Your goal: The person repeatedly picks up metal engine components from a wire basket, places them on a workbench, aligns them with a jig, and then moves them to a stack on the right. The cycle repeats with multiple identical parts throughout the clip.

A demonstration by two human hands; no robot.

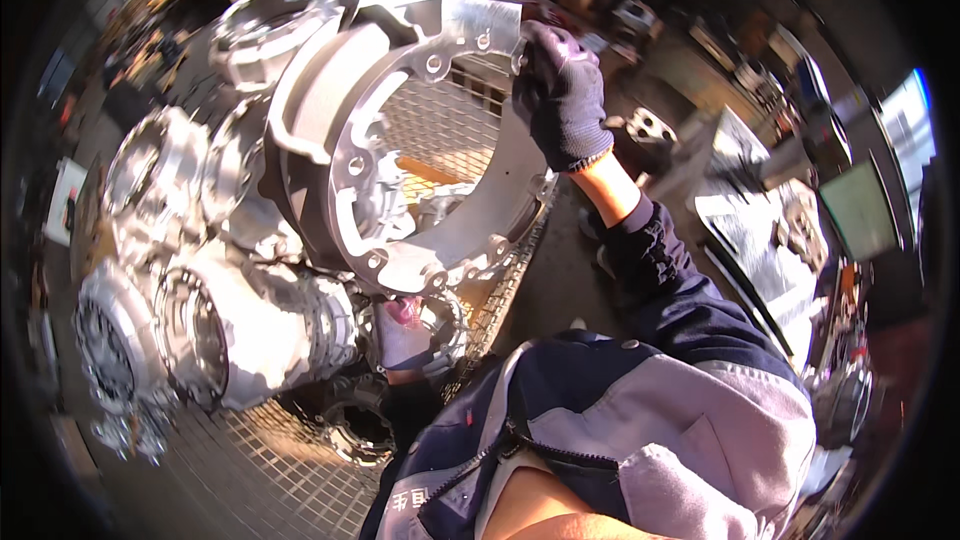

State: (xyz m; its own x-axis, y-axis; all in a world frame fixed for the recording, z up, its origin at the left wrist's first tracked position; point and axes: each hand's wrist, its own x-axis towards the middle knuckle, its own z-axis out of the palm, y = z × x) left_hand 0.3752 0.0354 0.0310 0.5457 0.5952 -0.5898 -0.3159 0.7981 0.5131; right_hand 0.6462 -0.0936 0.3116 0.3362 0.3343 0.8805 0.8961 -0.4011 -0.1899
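You hold a big aluminium housing (pixel 400 140) up over a wire-mesh crate (pixel 260 460), tilted so its open ring faces you and to the right. Your right hand (pixel 562 100), in a dark knit glove, is closed over the housing's far right rim, fingers wrapped round the flange edge near a bolt hole. Your left hand (pixel 402 332), in a pale glove, is under the housing's near edge, pressed against the rim from below; how far its fingers curl round the metal you cannot tell, since the casting hides most of them.

Through the ring you see the crate's mesh wall. To the left, more castings (pixel 200 330) of the same kind lie stacked in the crate, their ribbed round ends toward you, the nearest just beside the housing. Another one (pixel 265 25) sits at the far left, past the housing's top.

On the right, well apart, is a cluttered bench (pixel 760 220) with shiny sheet pieces. Your grey and navy jacket (pixel 640 410) fills the near foreground.
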